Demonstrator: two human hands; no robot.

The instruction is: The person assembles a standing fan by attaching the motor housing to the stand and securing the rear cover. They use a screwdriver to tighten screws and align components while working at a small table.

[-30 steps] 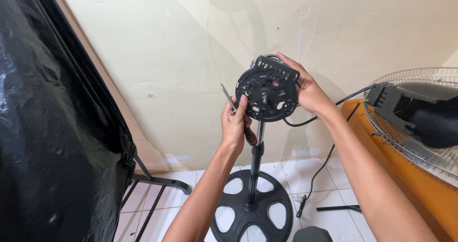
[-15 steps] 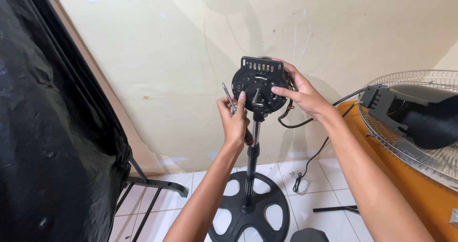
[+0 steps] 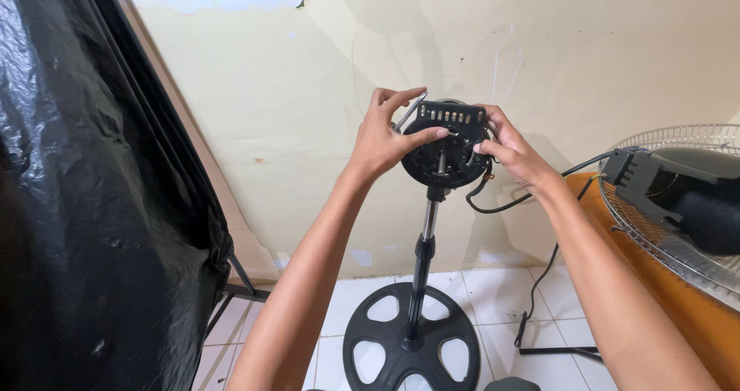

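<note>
- My left hand [image 3: 379,140] is up at head height, thumb laid across the front of the black fan motor housing [image 3: 445,146], its other fingers curled around a thin metal screwdriver [image 3: 409,110] that angles up past the housing's top left edge.
- My right hand [image 3: 510,146] grips the housing's right rim, fingertips pressed on the front face.
- The housing sits on top of a stand pole [image 3: 422,261], which drops to a round black base [image 3: 411,349] with oval cut-outs on the white tiled floor [image 3: 493,295].
- A black power cord [image 3: 539,271] loops off the housing's right side and trails down to the tiles.
- To the right, a wire fan guard [image 3: 659,245] with a dark cover lies on an orange table [image 3: 678,314].
- Black plastic sheeting [image 3: 85,206] hangs at the left, against the cream wall [image 3: 308,90].
</note>
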